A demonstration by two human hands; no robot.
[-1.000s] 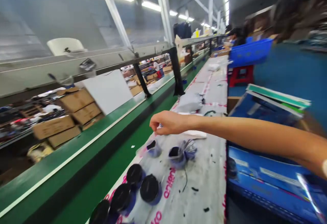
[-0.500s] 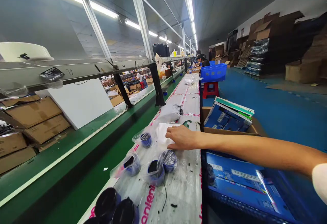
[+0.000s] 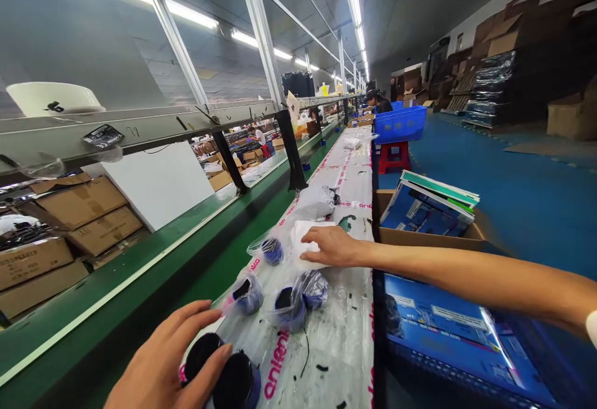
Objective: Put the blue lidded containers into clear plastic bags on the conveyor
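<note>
My right hand [image 3: 333, 246] reaches across the bench with its fingers spread, resting on or just above a flat white sheet or bag [image 3: 303, 235]. My left hand [image 3: 170, 359] has come in at the bottom left, thumb and fingers apart, around or just over a dark-topped blue cylinder [image 3: 203, 354]. Whether it touches that cylinder I cannot tell. Beside it stands a second dark-topped cylinder [image 3: 236, 381]. Farther up, several blue cylinders in clear plastic bags lie on the bench, among them one bagged cylinder [image 3: 289, 309] and another [image 3: 272, 251].
A green conveyor belt [image 3: 186, 241] runs along the left. At right are a blue crate of printed boxes [image 3: 448, 322] and a carton [image 3: 476, 235] of flat printed packaging. Farther along the bench [image 3: 347, 179] sits another person [image 3: 380, 103] by a blue bin [image 3: 401, 124].
My left hand has entered from the bottom left, over the dark-topped cylinders. My right hand stays at the white sheet, its fingers more spread. The view has shifted slightly.
</note>
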